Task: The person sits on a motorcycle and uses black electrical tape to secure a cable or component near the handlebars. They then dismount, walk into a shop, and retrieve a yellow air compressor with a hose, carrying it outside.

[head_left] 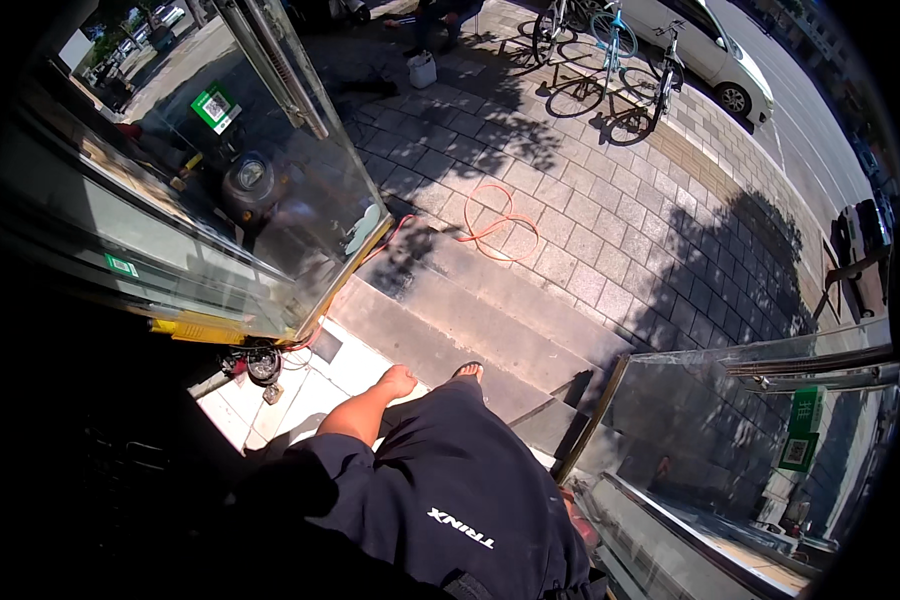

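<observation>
My left hand (398, 380) hangs out in front of my dark shirt, over the pale tiles at the top of the steps. Its fingers are curled in, and nothing shows in them. At the right edge of my shirt there is only a small reddish, skin-toned patch, perhaps my right hand (578, 520), with its fingers hidden. It is close to the glass door (710, 440) on the right. My sandalled foot (468, 371) rests at the edge of the grey stone steps (450, 310).
An open glass door (300, 190) stands left, with cables and small parts (262, 368) at its foot. An orange hose (500, 225) lies looped on the paving. Beyond are a white container (422, 70), several bicycles (610, 60) and a white car (720, 50).
</observation>
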A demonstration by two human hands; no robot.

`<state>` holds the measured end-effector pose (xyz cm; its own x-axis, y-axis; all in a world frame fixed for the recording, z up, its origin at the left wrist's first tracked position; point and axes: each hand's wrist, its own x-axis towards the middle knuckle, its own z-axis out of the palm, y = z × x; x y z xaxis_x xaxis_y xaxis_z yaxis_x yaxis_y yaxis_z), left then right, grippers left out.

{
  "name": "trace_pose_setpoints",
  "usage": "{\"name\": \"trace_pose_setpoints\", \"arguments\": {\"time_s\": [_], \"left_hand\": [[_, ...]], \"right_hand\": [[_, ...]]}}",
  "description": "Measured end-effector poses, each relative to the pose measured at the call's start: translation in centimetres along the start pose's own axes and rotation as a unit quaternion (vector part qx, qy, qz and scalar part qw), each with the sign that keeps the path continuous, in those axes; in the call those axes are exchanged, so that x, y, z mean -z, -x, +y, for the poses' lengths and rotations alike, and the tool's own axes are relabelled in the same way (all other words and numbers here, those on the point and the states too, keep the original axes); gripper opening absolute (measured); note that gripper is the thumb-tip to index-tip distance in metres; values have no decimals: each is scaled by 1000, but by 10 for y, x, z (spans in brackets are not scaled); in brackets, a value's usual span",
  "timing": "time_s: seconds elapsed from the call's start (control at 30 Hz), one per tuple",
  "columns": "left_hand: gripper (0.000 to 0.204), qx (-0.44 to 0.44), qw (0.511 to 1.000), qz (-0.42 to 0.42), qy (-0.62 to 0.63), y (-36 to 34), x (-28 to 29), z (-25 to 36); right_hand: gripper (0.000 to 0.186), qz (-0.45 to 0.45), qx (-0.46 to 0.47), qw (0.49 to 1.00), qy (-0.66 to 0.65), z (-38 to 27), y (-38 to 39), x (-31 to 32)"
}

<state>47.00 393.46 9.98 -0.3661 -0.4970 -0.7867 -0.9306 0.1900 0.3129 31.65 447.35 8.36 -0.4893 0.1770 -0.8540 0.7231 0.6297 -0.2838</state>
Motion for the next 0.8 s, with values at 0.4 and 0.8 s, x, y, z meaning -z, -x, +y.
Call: {"name": "trace_pose_setpoints", "arguments": {"time_s": [0.4, 0.8], "left_hand": [[46, 19, 944, 167, 283, 5, 1, -29], [37, 271, 829, 272, 408, 205, -249, -195]], "right_hand": [[31, -41, 217, 969, 114, -226, 6, 50], [34, -173, 323, 876, 314, -315, -17, -32]]}}
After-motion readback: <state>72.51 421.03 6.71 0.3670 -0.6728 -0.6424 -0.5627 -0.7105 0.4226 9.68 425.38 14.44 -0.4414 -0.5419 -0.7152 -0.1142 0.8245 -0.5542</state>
